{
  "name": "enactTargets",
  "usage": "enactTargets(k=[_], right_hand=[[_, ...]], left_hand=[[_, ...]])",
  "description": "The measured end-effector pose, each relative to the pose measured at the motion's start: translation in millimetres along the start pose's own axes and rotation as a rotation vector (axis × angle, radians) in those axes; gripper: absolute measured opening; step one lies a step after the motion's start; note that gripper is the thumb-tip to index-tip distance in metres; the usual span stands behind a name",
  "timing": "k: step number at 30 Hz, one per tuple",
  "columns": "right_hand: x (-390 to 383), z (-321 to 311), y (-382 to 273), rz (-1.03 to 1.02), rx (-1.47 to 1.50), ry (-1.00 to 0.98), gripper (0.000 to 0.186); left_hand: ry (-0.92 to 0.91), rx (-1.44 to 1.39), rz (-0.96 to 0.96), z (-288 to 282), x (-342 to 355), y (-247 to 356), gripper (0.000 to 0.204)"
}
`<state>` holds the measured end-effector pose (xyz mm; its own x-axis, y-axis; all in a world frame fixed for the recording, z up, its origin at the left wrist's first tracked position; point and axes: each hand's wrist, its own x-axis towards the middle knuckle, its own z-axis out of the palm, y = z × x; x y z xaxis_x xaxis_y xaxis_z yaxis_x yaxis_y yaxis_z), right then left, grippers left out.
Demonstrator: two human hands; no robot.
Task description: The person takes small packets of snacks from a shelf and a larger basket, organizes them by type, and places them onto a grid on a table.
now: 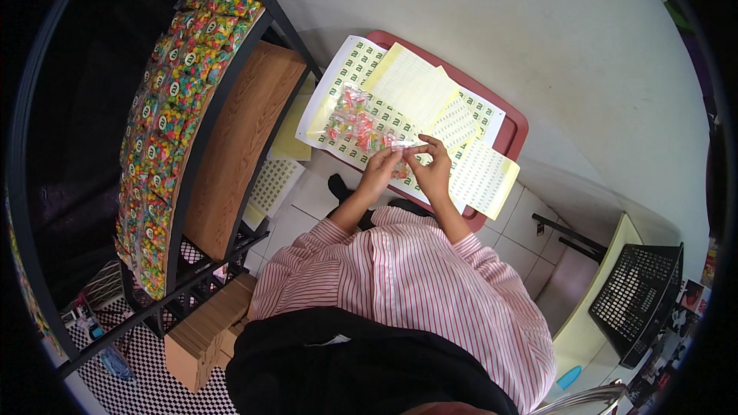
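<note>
Over the red-brown tray table point(516, 119), my left hand point(378, 171) and my right hand point(432, 167) meet with thumbs and fingers pinched. Between them is the top of a small transparent plastic bag point(400, 146); colourful pieces show just below it, partly hidden by my fingers. Just beyond my left hand lie several similar small bags point(355, 119) with red, orange and green pieces. They rest on a large white sheet point(314, 124) of printed green labels. Yellow-edged sticker sheets point(411, 84) overlap it, and another sticker sheet point(483, 178) sits beside my right hand.
At left, a black-framed shelf carries rows of filled colourful bags point(175, 107) above a wooden board point(238, 146). More sticker sheets point(274, 184) lie below it. Cardboard point(204, 330) is stacked at lower left. A black basket point(638, 292) stands at right, and a white wall point(492, 15) rises behind the table.
</note>
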<state>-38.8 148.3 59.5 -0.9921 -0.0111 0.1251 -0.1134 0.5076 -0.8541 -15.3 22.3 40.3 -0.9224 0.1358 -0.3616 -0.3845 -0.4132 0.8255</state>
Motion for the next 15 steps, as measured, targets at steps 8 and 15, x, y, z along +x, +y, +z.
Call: enactTargets(k=[8, 15], right_hand=[[-11.0, 4.3, 30.1, 0.248, 0.457, -0.036, 0.017], [-36.7, -57.9, 104.1, 0.062, -0.458, 0.034, 0.044]], left_hand=[[0.049, 0.027, 0.004, -1.7, -3.7, -20.8, 0.023], [0.299, -0.007, 0.152, -16.7, -15.6, -15.5, 0.02]])
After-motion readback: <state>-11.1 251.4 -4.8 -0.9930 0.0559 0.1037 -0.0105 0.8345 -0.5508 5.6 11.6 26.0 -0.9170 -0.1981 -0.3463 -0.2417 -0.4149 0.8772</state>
